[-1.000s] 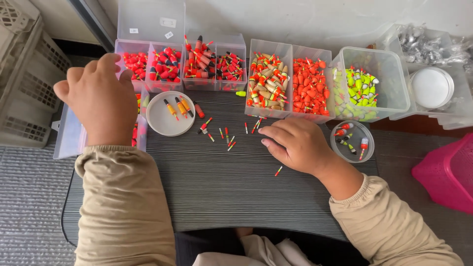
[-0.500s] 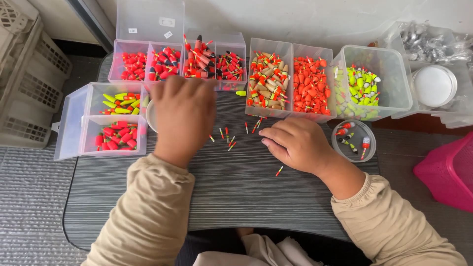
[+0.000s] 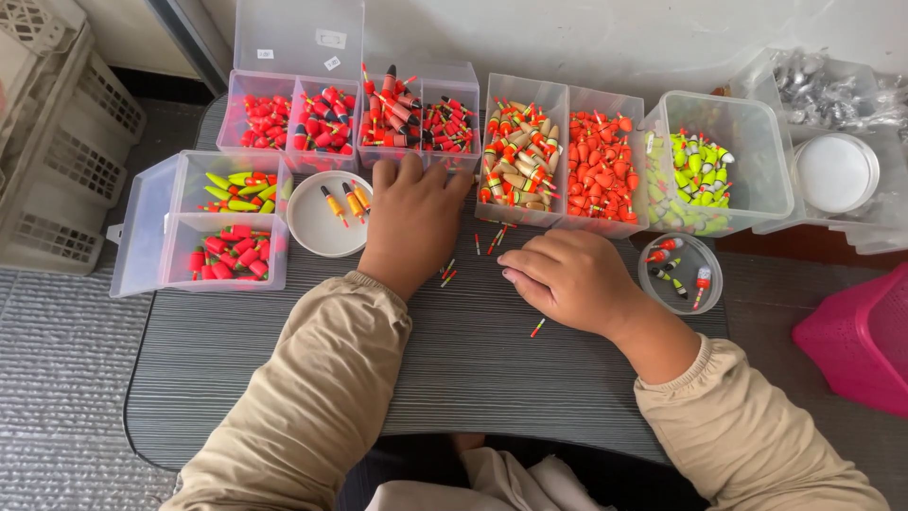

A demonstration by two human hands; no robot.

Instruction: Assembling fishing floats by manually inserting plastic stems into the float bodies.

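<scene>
My left hand (image 3: 411, 222) lies palm down on the dark ribbed tabletop (image 3: 284, 369), fingers reaching the front of the clear boxes of red fishing floats (image 3: 416, 118); whether it holds anything is hidden. It covers part of a scatter of small thin floats (image 3: 448, 274). Beside it on the left stands a white round dish (image 3: 317, 222) with three orange-and-black floats. My right hand (image 3: 567, 279) rests curled on the table beside a loose float (image 3: 537, 327), fingers bent down over the surface, nothing seen in them.
Clear boxes of red, orange (image 3: 601, 166) and yellow-green floats (image 3: 700, 180) line the far edge. A two-part box (image 3: 227, 222) sits left. A small round tub (image 3: 681, 270) sits right, a pink bin (image 3: 856, 341) beyond it, white crates (image 3: 57, 142) far left.
My left hand has swung from the far left, over the two-part box, rightwards to the middle of the table near the red float boxes. The right hand has stayed put.
</scene>
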